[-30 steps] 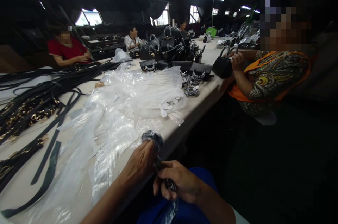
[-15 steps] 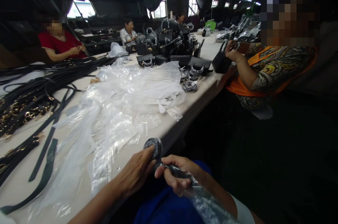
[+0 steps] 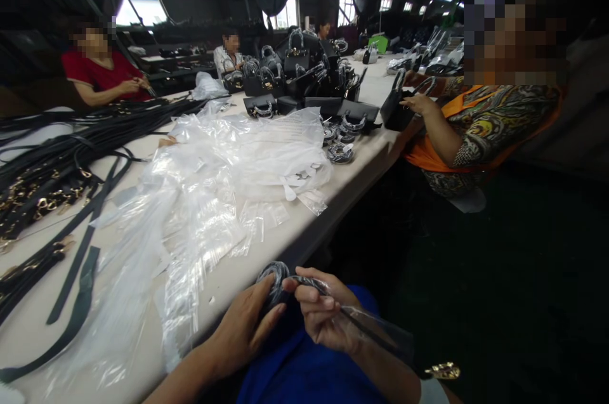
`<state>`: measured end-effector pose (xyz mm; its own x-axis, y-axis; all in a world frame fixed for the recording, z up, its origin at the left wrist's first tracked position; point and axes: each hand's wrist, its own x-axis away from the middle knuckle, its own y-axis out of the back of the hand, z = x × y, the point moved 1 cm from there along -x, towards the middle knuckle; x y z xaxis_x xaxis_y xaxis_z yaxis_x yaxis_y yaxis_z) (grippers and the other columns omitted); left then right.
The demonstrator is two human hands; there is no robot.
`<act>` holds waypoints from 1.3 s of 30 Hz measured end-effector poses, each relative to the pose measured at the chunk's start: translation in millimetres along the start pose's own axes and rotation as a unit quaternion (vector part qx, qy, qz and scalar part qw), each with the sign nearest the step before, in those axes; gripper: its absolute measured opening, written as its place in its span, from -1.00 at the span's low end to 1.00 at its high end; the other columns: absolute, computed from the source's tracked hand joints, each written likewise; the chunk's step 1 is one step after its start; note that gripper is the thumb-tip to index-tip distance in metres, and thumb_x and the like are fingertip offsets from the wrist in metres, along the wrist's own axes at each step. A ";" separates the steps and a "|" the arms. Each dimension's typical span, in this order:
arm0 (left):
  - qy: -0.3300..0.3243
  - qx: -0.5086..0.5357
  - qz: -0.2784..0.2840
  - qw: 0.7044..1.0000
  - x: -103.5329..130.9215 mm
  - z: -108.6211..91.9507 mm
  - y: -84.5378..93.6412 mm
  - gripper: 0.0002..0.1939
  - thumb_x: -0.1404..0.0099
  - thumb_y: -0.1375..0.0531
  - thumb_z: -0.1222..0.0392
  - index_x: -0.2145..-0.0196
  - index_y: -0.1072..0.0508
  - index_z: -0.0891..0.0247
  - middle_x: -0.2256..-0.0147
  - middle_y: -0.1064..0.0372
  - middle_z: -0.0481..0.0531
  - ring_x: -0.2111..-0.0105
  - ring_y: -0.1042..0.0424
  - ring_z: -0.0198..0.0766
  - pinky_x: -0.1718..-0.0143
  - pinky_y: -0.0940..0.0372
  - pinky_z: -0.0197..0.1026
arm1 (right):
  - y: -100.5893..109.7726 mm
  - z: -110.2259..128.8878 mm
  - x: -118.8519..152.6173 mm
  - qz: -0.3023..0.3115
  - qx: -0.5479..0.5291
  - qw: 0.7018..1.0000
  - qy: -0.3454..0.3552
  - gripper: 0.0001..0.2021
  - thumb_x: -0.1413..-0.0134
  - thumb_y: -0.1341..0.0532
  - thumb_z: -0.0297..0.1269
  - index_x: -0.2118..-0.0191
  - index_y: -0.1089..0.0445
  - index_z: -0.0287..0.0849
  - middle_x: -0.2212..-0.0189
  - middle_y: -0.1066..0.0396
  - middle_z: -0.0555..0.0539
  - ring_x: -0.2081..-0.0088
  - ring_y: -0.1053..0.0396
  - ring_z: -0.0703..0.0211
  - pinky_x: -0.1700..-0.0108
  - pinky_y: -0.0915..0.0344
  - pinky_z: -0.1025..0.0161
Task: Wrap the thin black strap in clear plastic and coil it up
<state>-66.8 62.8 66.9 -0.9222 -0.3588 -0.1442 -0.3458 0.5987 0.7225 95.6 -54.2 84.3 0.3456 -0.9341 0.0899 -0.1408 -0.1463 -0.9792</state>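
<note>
At the table's near edge, my left hand [image 3: 245, 321] has its fingers around a coiled black strap [image 3: 276, 282] covered in clear plastic. Just to the right, my right hand [image 3: 328, 315] pinches the strap's loose length, also inside a clear plastic sleeve [image 3: 375, 331]. The sleeve trails over my right forearm, and a gold clasp [image 3: 443, 371] shows near my right cuff. Both hands are over my blue-clad lap, close together. Clear plastic bags [image 3: 204, 201] lie spread on the table beyond my left hand.
Black straps with gold clasps [image 3: 52, 195] cover the left of the table [image 3: 228, 280]. Black handbags [image 3: 297, 65] are piled at the back, with wrapped coils [image 3: 340, 151] in front. A person in orange [image 3: 447, 137] handles a bag at right; others sit farther back.
My right hand has turned and risen slightly along the strap, while my left thumb has moved away from it. A gold clasp now shows at lower right. The person at right has shifted a hand on the bag.
</note>
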 end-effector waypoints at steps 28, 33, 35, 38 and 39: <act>0.199 0.601 -0.090 0.769 -12.3 -65.2 34.7 -0.57 -0.32 -0.09 -0.07 0.42 -0.50 0.37 0.48 -0.34 0.09 0.40 -0.30 -0.24 0.24 -0.28 -0.22 | 6.9 9.6 -22.4 -0.077 0.738 0.565 0.361 -0.72 -0.22 -0.19 -0.14 0.11 -0.52 -0.21 0.37 -0.49 -0.06 0.33 -0.42 0.21 0.24 -0.33 0.30; 0.215 0.600 -0.187 0.747 -33.2 -64.5 22.9 -0.62 -0.31 -0.13 -0.08 0.26 -0.50 0.32 0.40 -0.39 0.06 0.42 -0.37 -0.25 0.34 -0.34 -0.20 | 16.5 -3.1 -25.5 -0.126 0.608 0.727 0.294 -0.57 -0.10 -0.25 0.04 0.21 -0.54 -0.29 0.49 -0.47 -0.05 0.51 -0.32 0.30 0.41 -0.26 0.33; 0.207 0.576 -0.223 0.758 -38.0 -57.2 16.1 -0.64 -0.30 -0.15 -0.06 0.21 -0.50 0.32 0.35 -0.44 0.08 0.37 -0.41 -0.25 0.34 -0.34 -0.24 | 20.8 -5.6 -25.2 -0.146 0.593 0.747 0.262 -0.54 -0.06 -0.27 0.07 0.22 -0.53 -0.31 0.53 -0.45 -0.04 0.64 -0.19 0.38 0.58 -0.14 0.38; 0.184 0.515 -0.259 0.796 -41.8 -43.7 7.4 -0.65 -0.30 -0.17 -0.02 0.17 -0.49 0.33 0.24 -0.47 0.13 0.27 -0.43 -0.23 0.26 -0.33 -0.25 | 25.3 -8.8 -24.3 -0.165 0.573 0.764 0.247 -0.54 -0.01 -0.31 0.06 0.21 -0.52 -0.33 0.55 -0.44 -0.04 0.69 -0.11 0.45 0.67 0.01 0.42; 0.177 0.484 -0.260 0.816 -42.4 -39.8 4.7 -0.65 -0.31 -0.16 -0.02 0.15 -0.48 0.33 0.20 -0.46 0.14 0.25 -0.43 -0.23 0.25 -0.33 -0.25 | 26.2 -9.7 -24.3 -0.171 0.565 0.769 0.245 -0.53 0.00 -0.32 0.05 0.20 -0.51 -0.34 0.55 -0.44 -0.04 0.69 -0.09 0.46 0.69 0.05 0.43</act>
<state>-22.5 52.4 103.3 -0.5586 -0.8267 0.0669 -0.8072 0.5233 -0.2730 74.5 -38.5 58.3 -0.2471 -0.9548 0.1650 0.8725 -0.2933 -0.3908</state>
